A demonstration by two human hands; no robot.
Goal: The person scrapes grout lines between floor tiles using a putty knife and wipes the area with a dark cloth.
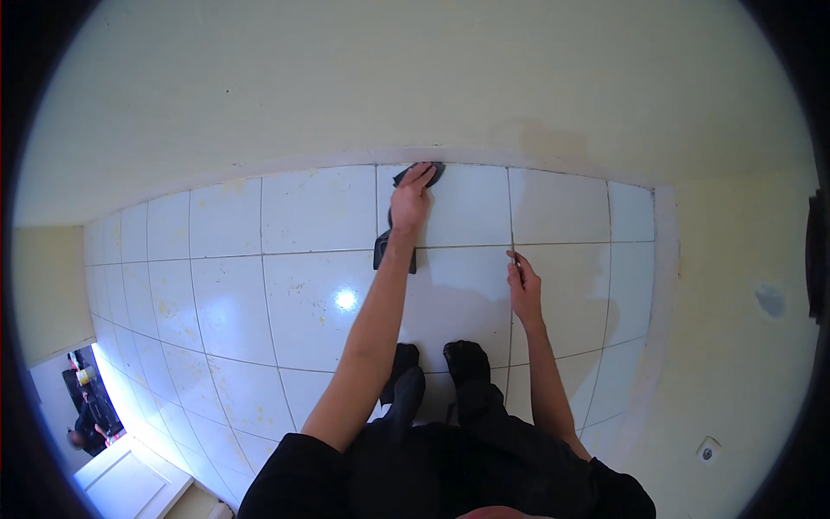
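A dark cloth (413, 183) lies pressed against white wall tiles (320, 208) just below the tiling's upper edge, part of it hanging down behind the wrist. The person's left hand (409, 203) covers it, fingers flat on the fabric. The right hand (524, 290), lower and to the right, is closed around a thin small object at a grout line (510, 216); what it is cannot be made out. Yellow painted wall (346, 78) surrounds the tiles. Dark socked feet (437, 359) stand at the wall's base.
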